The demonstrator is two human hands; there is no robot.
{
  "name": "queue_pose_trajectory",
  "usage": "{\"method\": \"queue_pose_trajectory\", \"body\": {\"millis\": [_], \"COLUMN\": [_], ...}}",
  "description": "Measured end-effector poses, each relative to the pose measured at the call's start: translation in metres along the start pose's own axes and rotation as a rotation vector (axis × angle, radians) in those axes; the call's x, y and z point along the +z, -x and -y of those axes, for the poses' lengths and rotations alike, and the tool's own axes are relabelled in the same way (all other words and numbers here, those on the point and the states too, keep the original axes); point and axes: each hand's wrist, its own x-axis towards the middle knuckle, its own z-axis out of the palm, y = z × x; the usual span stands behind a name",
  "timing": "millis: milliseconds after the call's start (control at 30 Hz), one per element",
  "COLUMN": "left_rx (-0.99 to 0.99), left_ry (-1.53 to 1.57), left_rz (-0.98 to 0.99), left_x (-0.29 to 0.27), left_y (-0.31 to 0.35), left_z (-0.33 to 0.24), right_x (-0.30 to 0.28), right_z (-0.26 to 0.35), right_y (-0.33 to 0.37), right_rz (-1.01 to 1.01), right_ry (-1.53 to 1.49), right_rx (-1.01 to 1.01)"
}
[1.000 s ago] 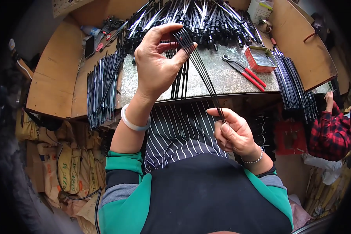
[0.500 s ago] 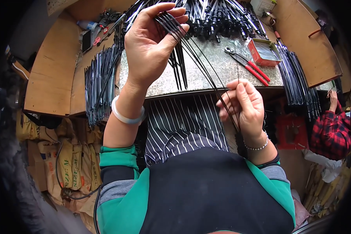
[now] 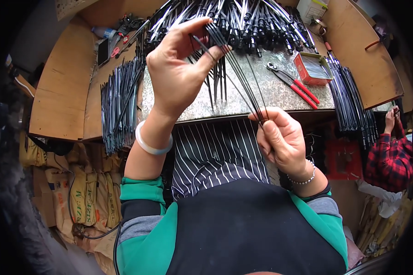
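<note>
Raised over the worktop, my left hand grips a fanned bunch of thin black strands between thumb and fingers. One strand stands apart from the others at the thumb, and several more hang below this hand. Lower and to the right, my right hand pinches the gathered other ends of the strands between thumb and forefinger. The strands run slanting, nearly straight, from one hand to the other. Their exact kind cannot be made out.
Red-handled pliers lie beside a red open box. Black-and-silver rods are heaped at the back. Dark rod bundles stick out over the left edge and right edge. A person's plaid sleeve shows far right.
My right hand has moved up and slightly left, closing on the strand ends, which had been looser. In my left hand the strands have spread, one now apart from the bunch.
</note>
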Motion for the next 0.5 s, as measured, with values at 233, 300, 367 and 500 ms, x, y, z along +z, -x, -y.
{"method": "queue_pose_trajectory", "body": {"millis": [233,300,367,500], "left_rx": [0.016,0.016,0.014,0.033], "left_ry": [-0.157,-0.147,-0.121,-0.249], "left_rz": [-0.021,-0.073,-0.172,-0.101], "left_x": [-0.0050,-0.0047,-0.0028,-0.0009], "left_y": [0.0041,0.0047,0.0047,0.0029], "left_z": [-0.0053,-0.0039,-0.0026,-0.0114], "right_x": [-0.0003,0.0004,0.0004,0.0006], "right_z": [-0.0021,-0.0022,-0.0024,-0.0022], "right_y": [0.0002,-0.0008,-0.0015,-0.0022], "right_rz": [-0.011,-0.035,-0.093,-0.085], "right_ry": [-0.010,-0.015,-0.023,0.006], "right_rx": [0.030,0.020,0.001,-0.002]}}
